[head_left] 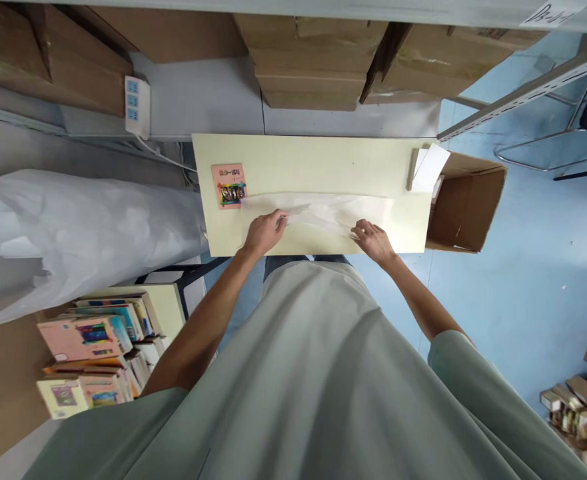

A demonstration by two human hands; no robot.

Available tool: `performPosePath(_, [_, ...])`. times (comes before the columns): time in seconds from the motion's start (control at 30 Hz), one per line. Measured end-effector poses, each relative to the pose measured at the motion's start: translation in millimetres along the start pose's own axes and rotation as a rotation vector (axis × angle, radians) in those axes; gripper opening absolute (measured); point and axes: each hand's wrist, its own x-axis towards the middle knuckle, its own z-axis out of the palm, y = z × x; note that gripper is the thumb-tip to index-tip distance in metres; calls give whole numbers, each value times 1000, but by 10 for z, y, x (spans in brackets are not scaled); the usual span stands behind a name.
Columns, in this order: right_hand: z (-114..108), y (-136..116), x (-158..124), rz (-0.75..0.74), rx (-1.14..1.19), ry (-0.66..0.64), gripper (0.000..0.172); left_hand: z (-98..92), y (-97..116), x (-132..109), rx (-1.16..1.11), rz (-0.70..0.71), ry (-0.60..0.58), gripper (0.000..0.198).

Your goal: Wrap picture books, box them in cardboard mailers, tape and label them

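A thin, whitish, see-through sheet [318, 208] lies spread across the pale yellow table [293, 160]. It is creased in the middle. I cannot tell whether it is plastic film or soft wrapping. My left hand [267, 231] is closed, thumb and fingers pinching the sheet left of its middle. Farther right, my right hand [373, 241] pinches the near edge of the same sheet with bent fingers. A pink booklet [229, 187] with a colourful cover lies flat at the table's left, its lower right corner close to the sheet's left end.
White cards [429, 168] lie at the table's right edge, beside an open cardboard box [466, 203]. Large cartons [318, 63] and a power strip [137, 107] sit on the shelf behind. At left are a big white plastic roll [98, 227] and stacked books [86, 337].
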Motion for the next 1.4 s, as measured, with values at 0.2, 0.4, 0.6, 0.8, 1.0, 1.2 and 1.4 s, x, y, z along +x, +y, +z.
performPosePath(0.2, [-582, 363, -133, 203, 385, -24, 30, -497, -230, -19, 63, 75, 31, 33])
performPosePath(0.4, [-1337, 739, 77, 313, 415, -75, 26, -840, -511, 225, -56, 45, 111, 24])
performPosePath(0.6, [-1208, 825, 590, 509, 100, -127, 19, -715, -738, 720, -321, -186, 112, 23])
performPosePath(0.8, [-806, 634, 905, 630, -106, -54, 32, -430, -913, 961, -353, -447, 271, 45])
performPosePath(1.0, [-600, 545, 1013, 546, -99, 63, 41, -452, -1071, 908, -242, -469, 366, 46])
performPosePath(1.2, [-460, 108, 1058, 303, -109, 188, 57, -335, -749, 694, -49, -120, 323, 78])
performPosePath(1.4, [148, -619, 1231, 51, 39, -17, 63, 431, 110, 598, -38, 125, 68, 68])
